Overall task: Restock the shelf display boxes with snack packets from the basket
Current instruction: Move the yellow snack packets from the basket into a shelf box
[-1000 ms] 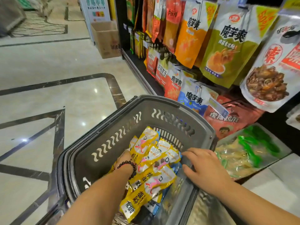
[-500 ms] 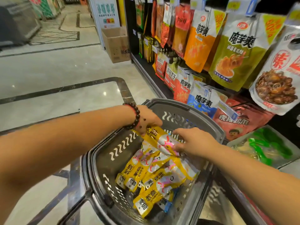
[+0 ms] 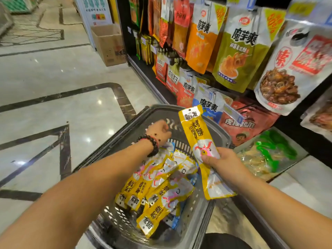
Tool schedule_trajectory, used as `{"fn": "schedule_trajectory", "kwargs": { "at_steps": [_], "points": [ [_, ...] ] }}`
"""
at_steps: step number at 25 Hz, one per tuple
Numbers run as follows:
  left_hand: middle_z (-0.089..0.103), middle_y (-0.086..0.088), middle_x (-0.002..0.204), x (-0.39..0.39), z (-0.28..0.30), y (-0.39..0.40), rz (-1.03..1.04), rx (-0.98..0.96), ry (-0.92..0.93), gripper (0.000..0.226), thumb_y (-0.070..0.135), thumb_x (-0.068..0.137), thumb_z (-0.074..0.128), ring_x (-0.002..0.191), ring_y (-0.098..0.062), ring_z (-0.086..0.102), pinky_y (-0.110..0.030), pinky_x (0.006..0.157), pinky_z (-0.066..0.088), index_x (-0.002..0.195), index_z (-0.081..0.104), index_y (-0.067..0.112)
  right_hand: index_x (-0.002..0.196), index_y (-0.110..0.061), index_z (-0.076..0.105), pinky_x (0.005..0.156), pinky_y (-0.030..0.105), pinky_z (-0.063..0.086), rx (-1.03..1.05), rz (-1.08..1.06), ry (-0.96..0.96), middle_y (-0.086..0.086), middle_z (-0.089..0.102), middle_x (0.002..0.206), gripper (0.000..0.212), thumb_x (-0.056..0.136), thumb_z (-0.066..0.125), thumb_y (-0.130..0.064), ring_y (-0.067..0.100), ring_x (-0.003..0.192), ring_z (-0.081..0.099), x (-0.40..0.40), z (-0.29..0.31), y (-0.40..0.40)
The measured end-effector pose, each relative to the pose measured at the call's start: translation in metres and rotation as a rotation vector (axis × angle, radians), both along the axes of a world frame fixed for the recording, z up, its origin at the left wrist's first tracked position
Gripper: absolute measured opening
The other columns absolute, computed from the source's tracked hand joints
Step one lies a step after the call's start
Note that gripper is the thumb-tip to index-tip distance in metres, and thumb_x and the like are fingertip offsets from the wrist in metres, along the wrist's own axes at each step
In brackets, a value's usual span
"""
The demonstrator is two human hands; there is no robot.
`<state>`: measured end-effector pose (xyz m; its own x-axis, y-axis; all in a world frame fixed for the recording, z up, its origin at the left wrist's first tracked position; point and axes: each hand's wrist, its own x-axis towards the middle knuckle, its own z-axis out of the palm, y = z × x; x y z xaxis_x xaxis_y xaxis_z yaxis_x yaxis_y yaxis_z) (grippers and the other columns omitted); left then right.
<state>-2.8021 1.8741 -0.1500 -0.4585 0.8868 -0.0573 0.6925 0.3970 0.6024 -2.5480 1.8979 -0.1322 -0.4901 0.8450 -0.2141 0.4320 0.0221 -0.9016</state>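
Above the grey plastic basket (image 3: pixel 125 141), the right hand (image 3: pixel 220 159) pinches a long yellow snack packet (image 3: pixel 201 146), nearly upright, its label end pointing toward the shelf; the left hand (image 3: pixel 159 131) hovers over the heaped packets (image 3: pixel 156 187), fingers loosely curled, holding nothing.

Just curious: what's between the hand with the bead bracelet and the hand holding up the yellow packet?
Head view: basket's far wall and the yellow packet itself, between left hand and right hand.

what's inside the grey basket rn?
The grey basket holds a pile of yellow snack packets, with a few blue packets showing underneath. The left hand reaches in. The pile covers most of the basket floor.
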Motion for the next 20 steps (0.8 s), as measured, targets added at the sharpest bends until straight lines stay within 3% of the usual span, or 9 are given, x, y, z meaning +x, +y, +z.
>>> {"fn": "schedule_trajectory", "kwargs": {
  "at_steps": [3, 5, 7, 10, 13, 16, 20],
  "points": [
    [0.057, -0.009, 0.125, 0.023, -0.104, -0.012, -0.111, -0.472, 0.032, 0.056, 0.044, 0.080, 0.066, 0.115, -0.031, 0.055, -0.038, 0.094, 0.048, 0.125, 0.051, 0.014, 0.077, -0.011, 0.069, 0.063, 0.034, 0.043, -0.033, -0.028, 0.030, 0.000, 0.064, 0.060, 0.027, 0.067, 0.071, -0.036, 0.016, 0.058, 0.056, 0.019, 0.001, -0.005],
    [0.051, -0.011, 0.131, 0.035, -0.157, -0.021, -0.135, -0.623, 0.172, 0.077, 0.053, 0.072, 0.069, 0.121, -0.032, 0.050, -0.042, 0.099, 0.046, 0.132, 0.042, 0.013, 0.080, -0.008, 0.069, 0.063, 0.032, 0.043, -0.032, -0.040, 0.031, 0.002, 0.065, 0.063, 0.024, 0.072, 0.073, -0.031, 0.015, 0.060, 0.057, 0.032, 0.001, -0.005],
    [0.043, -0.010, 0.135, 0.041, -0.185, -0.029, -0.109, -0.689, 0.264, 0.078, 0.052, 0.073, 0.069, 0.129, -0.034, 0.039, -0.044, 0.103, 0.041, 0.134, 0.039, 0.014, 0.082, -0.001, 0.067, 0.060, 0.031, 0.041, -0.014, -0.043, 0.027, 0.006, 0.062, 0.064, 0.033, 0.072, 0.072, -0.032, 0.016, 0.059, 0.055, 0.043, 0.000, -0.006],
    [0.034, -0.010, 0.138, 0.043, -0.193, -0.032, -0.063, -0.667, 0.298, 0.067, 0.046, 0.077, 0.066, 0.132, -0.033, 0.028, -0.044, 0.107, 0.035, 0.132, 0.041, 0.017, 0.080, -0.001, 0.066, 0.060, 0.030, 0.042, -0.048, -0.067, 0.019, 0.005, 0.060, 0.063, 0.026, 0.078, 0.075, -0.026, 0.016, 0.059, 0.054, 0.054, -0.006, -0.011],
    [0.037, -0.010, 0.133, 0.046, -0.186, -0.029, -0.116, -0.616, 0.378, 0.047, 0.029, 0.084, 0.057, 0.128, -0.032, 0.033, -0.043, 0.106, 0.036, 0.127, 0.048, 0.013, 0.076, -0.007, 0.067, 0.059, 0.028, 0.044, -0.070, -0.078, -0.002, -0.001, 0.062, 0.059, 0.013, 0.082, 0.072, -0.018, 0.014, 0.057, 0.055, 0.060, -0.010, -0.016],
    [0.044, -0.008, 0.123, 0.046, -0.173, -0.029, -0.138, -0.546, 0.374, 0.030, 0.016, 0.088, 0.045, 0.113, -0.030, 0.048, -0.043, 0.091, 0.048, 0.116, 0.056, 0.013, 0.075, -0.009, 0.067, 0.059, 0.026, 0.045, -0.047, -0.072, -0.033, 0.001, 0.063, 0.061, 0.013, 0.082, 0.072, -0.019, 0.011, 0.057, 0.056, 0.063, -0.010, -0.017],
    [0.053, -0.008, 0.116, 0.039, -0.133, -0.026, -0.242, -0.430, 0.390, 0.029, 0.022, 0.089, 0.044, 0.107, -0.029, 0.056, -0.041, 0.083, 0.052, 0.114, 0.057, 0.016, 0.084, 0.000, 0.067, 0.061, 0.028, 0.045, -0.099, -0.113, 0.036, 0.008, 0.063, 0.067, 0.017, 0.083, 0.071, -0.017, 0.016, 0.060, 0.057, 0.070, -0.010, -0.011]
  ]
}}
